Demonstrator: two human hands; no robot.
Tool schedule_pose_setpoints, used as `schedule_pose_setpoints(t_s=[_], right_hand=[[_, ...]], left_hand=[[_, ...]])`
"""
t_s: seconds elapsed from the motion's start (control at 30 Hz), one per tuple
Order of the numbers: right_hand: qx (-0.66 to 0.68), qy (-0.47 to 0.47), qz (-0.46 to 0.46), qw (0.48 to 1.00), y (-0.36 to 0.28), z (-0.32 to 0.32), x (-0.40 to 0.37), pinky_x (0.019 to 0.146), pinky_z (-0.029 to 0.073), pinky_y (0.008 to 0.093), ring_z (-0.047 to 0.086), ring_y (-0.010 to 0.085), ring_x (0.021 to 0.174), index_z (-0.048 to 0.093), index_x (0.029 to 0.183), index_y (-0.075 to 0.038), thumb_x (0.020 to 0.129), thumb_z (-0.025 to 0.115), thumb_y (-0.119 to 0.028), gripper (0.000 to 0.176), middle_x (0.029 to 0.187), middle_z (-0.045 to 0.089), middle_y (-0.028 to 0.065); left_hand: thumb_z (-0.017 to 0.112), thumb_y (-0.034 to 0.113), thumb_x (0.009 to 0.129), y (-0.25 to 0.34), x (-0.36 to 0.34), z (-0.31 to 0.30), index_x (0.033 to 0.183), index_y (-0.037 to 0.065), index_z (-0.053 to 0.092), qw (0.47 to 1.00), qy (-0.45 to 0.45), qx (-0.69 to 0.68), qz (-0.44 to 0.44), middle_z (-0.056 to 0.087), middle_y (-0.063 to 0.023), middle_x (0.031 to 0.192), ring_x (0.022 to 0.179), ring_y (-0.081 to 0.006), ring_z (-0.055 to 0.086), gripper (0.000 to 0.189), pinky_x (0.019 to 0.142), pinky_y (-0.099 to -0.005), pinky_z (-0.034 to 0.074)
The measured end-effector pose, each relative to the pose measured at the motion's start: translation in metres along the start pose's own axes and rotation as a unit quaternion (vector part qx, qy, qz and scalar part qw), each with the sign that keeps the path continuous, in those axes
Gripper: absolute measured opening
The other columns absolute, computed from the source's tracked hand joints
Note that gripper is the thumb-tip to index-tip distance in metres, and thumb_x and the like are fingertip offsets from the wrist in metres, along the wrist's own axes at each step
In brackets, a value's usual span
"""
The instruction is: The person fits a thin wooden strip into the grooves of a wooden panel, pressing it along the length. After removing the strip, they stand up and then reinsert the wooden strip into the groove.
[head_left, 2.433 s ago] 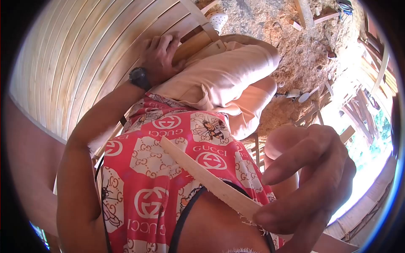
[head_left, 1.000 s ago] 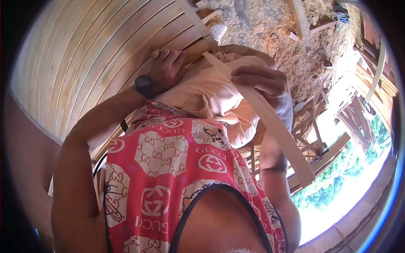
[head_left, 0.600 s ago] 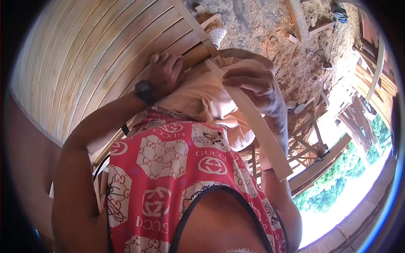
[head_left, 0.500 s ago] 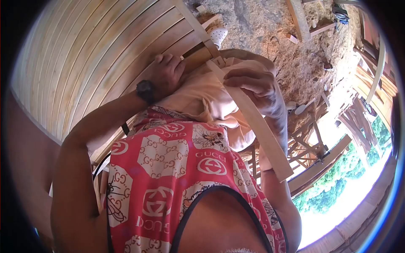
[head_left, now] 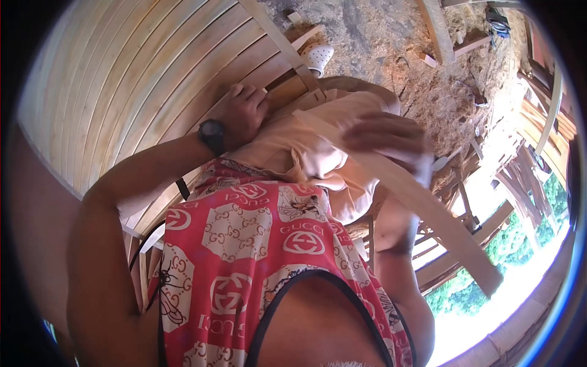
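My left hand [head_left: 244,115], a watch [head_left: 211,136] on its wrist, rests with fingers curled at the slatted wooden panel [head_left: 177,67], beside my thigh. What lies under those fingers is hidden. Blurred by motion, my right hand [head_left: 391,137] is closed around a flat wooden strip [head_left: 428,199]. The strip slants across my light shorts [head_left: 318,144]; one end is near the panel's corner, the other sticks out past my right forearm.
A white clog [head_left: 317,57] is beside the panel's edge. Sawdust and wood offcuts [head_left: 429,60] cover the ground [head_left: 367,37]. A long board [head_left: 435,30] lies at the top. More lumber [head_left: 523,183] and a wooden frame stand at the right, with greenery beyond.
My right hand has moved right with the strip, whose far end has swung outward to the right. My left hand has stayed nearly in place.
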State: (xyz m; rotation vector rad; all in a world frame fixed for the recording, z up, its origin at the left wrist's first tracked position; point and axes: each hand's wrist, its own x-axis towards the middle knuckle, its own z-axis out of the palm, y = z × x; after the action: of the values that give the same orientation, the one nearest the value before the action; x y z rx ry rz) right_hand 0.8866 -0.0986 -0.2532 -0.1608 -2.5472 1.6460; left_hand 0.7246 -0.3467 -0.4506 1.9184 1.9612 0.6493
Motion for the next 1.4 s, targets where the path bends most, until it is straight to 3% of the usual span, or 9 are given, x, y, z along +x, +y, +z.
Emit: schedule_pose_setpoints(t_s=[0.2, 0.4, 0.73, 0.9, 0.93, 0.97, 1.13, 1.33, 1.4], right_hand=[[0.168, 0.308, -0.063, 0.934, 0.089, -0.122, -0.095, 0.087, 0.058, 0.0435, 0.072, 0.0249, 0.099, 0.073, 0.114, -0.002, 0.103, 0.06, -0.012, 0.02, 0.105, 0.075, 0.0152], [0.578, 0.591, 0.186, 0.531, 0.375, -0.093, -0.232, 0.071, 0.057, 0.0328, 0.067, 0.0178, 0.077, 0.071, 0.111, -0.007, 0.105, 0.06, -0.012, 0.014, 0.095, 0.074, 0.0079], [0.545, 0.703, 0.407, 0.208, 0.392, -0.001, -0.31, 0.058, 0.059, 0.0307, 0.067, 0.0187, 0.07, 0.069, 0.102, -0.009, 0.097, 0.071, -0.016, 0.009, 0.085, 0.069, 0.0039], [0.494, 0.674, 0.467, 0.289, 0.23, -0.045, -0.347, 0.061, 0.059, 0.0312, 0.067, 0.0153, 0.073, 0.07, 0.107, -0.01, 0.099, 0.068, -0.016, 0.01, 0.086, 0.07, 0.0012], [0.503, 0.616, 0.462, 0.393, 0.157, -0.091, -0.343, 0.062, 0.058, 0.0313, 0.066, 0.0169, 0.071, 0.072, 0.105, -0.009, 0.1, 0.068, -0.018, 0.011, 0.082, 0.069, 0.0019], [0.513, 0.55, 0.45, 0.481, 0.123, -0.107, -0.329, 0.063, 0.056, 0.0313, 0.065, 0.0184, 0.07, 0.074, 0.102, -0.008, 0.101, 0.068, -0.02, 0.014, 0.079, 0.068, 0.0027], [0.568, 0.461, 0.387, 0.561, -0.014, -0.171, -0.217, 0.065, 0.057, 0.031, 0.065, 0.0161, 0.07, 0.071, 0.11, -0.006, 0.105, 0.061, -0.015, 0.015, 0.081, 0.067, 0.0031], [0.604, 0.324, 0.256, 0.681, -0.106, -0.181, -0.128, 0.072, 0.052, 0.0305, 0.063, 0.0136, 0.077, 0.066, 0.115, -0.005, 0.105, 0.059, -0.013, 0.014, 0.097, 0.069, 0.0036], [0.601, 0.305, 0.232, 0.701, -0.131, -0.188, -0.123, 0.072, 0.052, 0.031, 0.063, 0.0145, 0.078, 0.067, 0.113, -0.005, 0.105, 0.06, -0.012, 0.013, 0.098, 0.07, 0.0055]], left_hand=[[0.063, 0.02, 0.084, 0.0, 0.022, -0.005, 0.08, 0.006, 0.071, 0.996, -0.089, 0.007, -0.003, 0.069, -0.0126, 0.098, 0.099, -0.0287, 0.064, 0.016, 0.091, -0.0462, 0.045], [0.061, 0.02, 0.088, -0.024, -0.008, -0.046, 0.071, 0.009, 0.072, 0.988, -0.12, -0.016, -0.097, 0.072, -0.0118, 0.083, 0.086, -0.0302, 0.069, 0.022, 0.09, -0.0486, 0.047], [0.062, 0.028, 0.094, -0.048, -0.013, -0.054, 0.087, 0.01, 0.082, 0.867, -0.384, 0.114, -0.295, 0.077, -0.02, 0.091, 0.086, -0.0358, 0.076, 0.028, 0.08, -0.0471, 0.057], [0.072, 0.039, 0.089, -0.043, 0.029, -0.02, 0.11, 0.005, 0.079, 0.818, -0.342, 0.063, -0.458, 0.076, -0.0239, 0.11, 0.103, -0.0355, 0.076, 0.04, 0.089, -0.0465, 0.06], [0.072, 0.042, 0.089, -0.015, 0.049, -0.025, 0.114, 0.003, 0.077, 0.799, -0.292, 0.011, -0.526, 0.075, -0.025, 0.114, 0.106, -0.0369, 0.075, 0.047, 0.093, -0.0461, 0.059], [0.073, 0.05, 0.087, -0.01, 0.055, 0.004, 0.118, -0.001, 0.075, 0.831, -0.264, -0.055, -0.486, 0.074, -0.0272, 0.116, 0.108, -0.0411, 0.073, 0.06, 0.095, -0.0477, 0.058], [0.072, 0.041, 0.09, 0.137, 0.158, -0.088, 0.111, 0.004, 0.078, 0.873, -0.229, -0.218, -0.372, 0.076, -0.0242, 0.109, 0.106, -0.0365, 0.075, 0.043, 0.094, -0.0461, 0.059], [0.075, 0.024, 0.094, 0.263, 0.159, -0.185, 0.106, 0.0, 0.076, 0.902, 0.04, -0.335, -0.27, 0.077, -0.0166, 0.09, 0.086, -0.0264, 0.077, 0.027, 0.081, -0.0362, 0.061], [0.073, 0.02, 0.097, 0.298, 0.154, -0.207, 0.106, -0.001, 0.076, 0.829, 0.247, -0.413, -0.286, 0.078, -0.0123, 0.091, 0.084, -0.0183, 0.075, 0.023, 0.075, -0.0333, 0.06]])
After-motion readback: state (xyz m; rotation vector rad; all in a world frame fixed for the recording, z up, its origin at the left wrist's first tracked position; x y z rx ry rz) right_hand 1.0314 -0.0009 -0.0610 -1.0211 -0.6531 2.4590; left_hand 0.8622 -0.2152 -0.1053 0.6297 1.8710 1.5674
